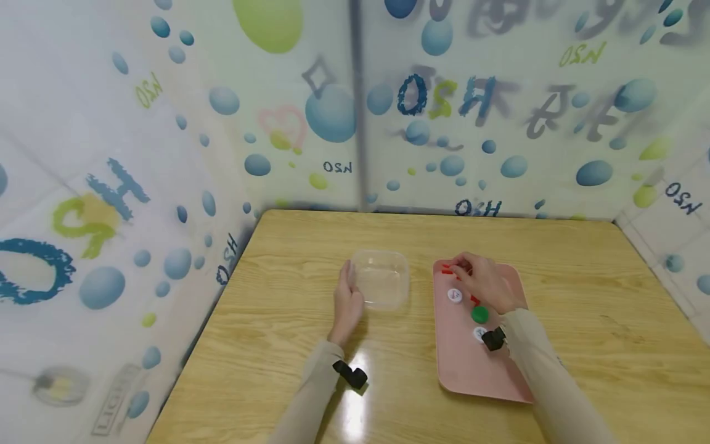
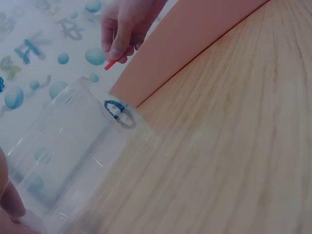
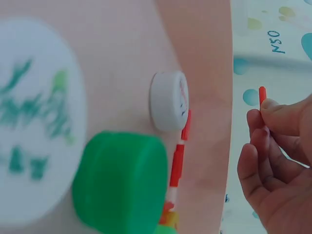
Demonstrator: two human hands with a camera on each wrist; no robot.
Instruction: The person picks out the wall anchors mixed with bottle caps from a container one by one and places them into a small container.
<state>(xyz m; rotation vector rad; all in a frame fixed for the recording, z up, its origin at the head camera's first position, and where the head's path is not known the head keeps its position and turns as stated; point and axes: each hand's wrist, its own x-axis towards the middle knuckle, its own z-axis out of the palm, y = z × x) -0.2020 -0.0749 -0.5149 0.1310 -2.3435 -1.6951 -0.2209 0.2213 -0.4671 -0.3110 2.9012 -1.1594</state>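
Note:
My right hand [image 1: 487,283] is above the far part of a pink tray [image 1: 460,370]. Between thumb and index finger it pinches a small red stick [image 3: 263,95], which also shows in the left wrist view. More red pieces [image 1: 447,269] lie on the tray, with a white round cap [image 1: 455,296], a green cap [image 1: 479,314] and a second white cap [image 1: 479,334]. My left hand [image 1: 348,305] rests against the left side of a clear plastic container [image 1: 383,305], its fingers fairly straight along the wall. That hand is mostly out of the left wrist view.
The wooden table [image 1: 266,296] bears the container on the left and the tray on the right. A patterned wall [image 1: 310,179] rises behind the table, and another [image 1: 166,320] stands along its left side. Yellow and green bits show beyond the green cap in the right wrist view.

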